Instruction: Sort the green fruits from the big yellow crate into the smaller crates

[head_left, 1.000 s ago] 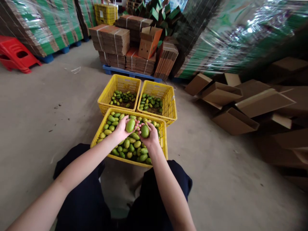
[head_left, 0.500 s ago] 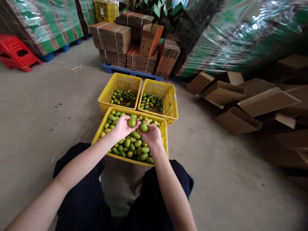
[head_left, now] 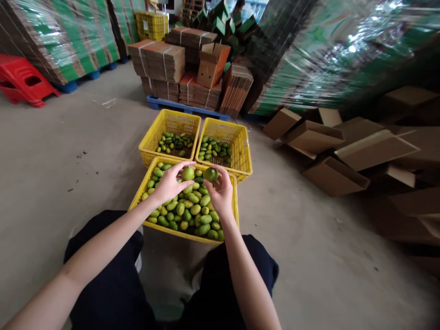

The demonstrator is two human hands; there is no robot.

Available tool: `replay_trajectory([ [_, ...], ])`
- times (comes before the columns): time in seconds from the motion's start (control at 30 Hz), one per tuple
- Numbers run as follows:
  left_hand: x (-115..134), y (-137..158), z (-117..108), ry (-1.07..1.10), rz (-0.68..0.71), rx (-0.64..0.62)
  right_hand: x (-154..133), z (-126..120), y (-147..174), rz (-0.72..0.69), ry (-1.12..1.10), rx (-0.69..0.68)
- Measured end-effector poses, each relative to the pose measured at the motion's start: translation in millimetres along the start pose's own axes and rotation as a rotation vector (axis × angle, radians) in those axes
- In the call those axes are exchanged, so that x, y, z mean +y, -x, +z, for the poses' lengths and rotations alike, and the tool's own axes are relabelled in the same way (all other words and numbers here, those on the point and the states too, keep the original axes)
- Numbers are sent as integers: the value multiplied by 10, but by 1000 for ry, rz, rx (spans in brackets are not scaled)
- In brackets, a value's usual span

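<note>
Over the near yellow crate (head_left: 182, 234), my left hand (head_left: 170, 184) is closed round a yellowish green lemon (head_left: 187, 173), thumb below and fingers above. Beside it my right hand (head_left: 222, 191) grips a darker green lemon (head_left: 210, 174) between thumb and fingers. The two held fruits are a small gap apart. Many green and yellowish lemons (head_left: 180, 209) fill the near crate beneath. Behind it stand a left yellow crate (head_left: 147, 147) and a right yellow crate (head_left: 245, 161), each with a layer of green lemons on its bottom.
Flattened cartons (head_left: 161, 62) are stacked on a blue pallet (head_left: 187, 108) behind the crates. Open cardboard boxes (head_left: 333, 176) lie in a heap at right. A red stool (head_left: 29, 81) stands at left. Wrapped pallet loads (head_left: 68, 39) line the back. Part of a person (head_left: 239, 5) shows far behind.
Both hands have turned: the palms were cupped upward under the lemons, and now the fingers arch over them. The fruits have moved slightly apart. The view has shifted a little.
</note>
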State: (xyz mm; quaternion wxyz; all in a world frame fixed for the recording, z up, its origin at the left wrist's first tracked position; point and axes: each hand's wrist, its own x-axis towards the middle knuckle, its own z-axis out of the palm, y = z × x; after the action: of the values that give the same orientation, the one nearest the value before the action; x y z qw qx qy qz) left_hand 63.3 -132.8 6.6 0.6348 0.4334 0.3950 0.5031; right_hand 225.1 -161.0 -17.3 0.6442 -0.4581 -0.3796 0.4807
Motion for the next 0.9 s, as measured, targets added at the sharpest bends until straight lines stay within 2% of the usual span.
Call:
replay_trajectory([
  [0.13,33,96,34,-61,125,10,66,47,59,-206,86,-9],
  [0.33,84,119,68,-18,68,62,58,95,87,-227,82,8],
  [0.43,106,79,15,-47,67,60,19,74,75,-153,36,16],
  [0.53,122,14,-46,-44,10,-11,-33,38,62,-74,-2,-26],
  [0.67,125,-63,-80,113,-203,-84,-111,5,35,87,-99,-117],
  [0.8,95,-115,-74,349,-436,-26,-145,17,-15,344,-252,-139],
  [0.9,78,-141,-56,414,-537,38,-112,30,-49,413,-257,-113],
])
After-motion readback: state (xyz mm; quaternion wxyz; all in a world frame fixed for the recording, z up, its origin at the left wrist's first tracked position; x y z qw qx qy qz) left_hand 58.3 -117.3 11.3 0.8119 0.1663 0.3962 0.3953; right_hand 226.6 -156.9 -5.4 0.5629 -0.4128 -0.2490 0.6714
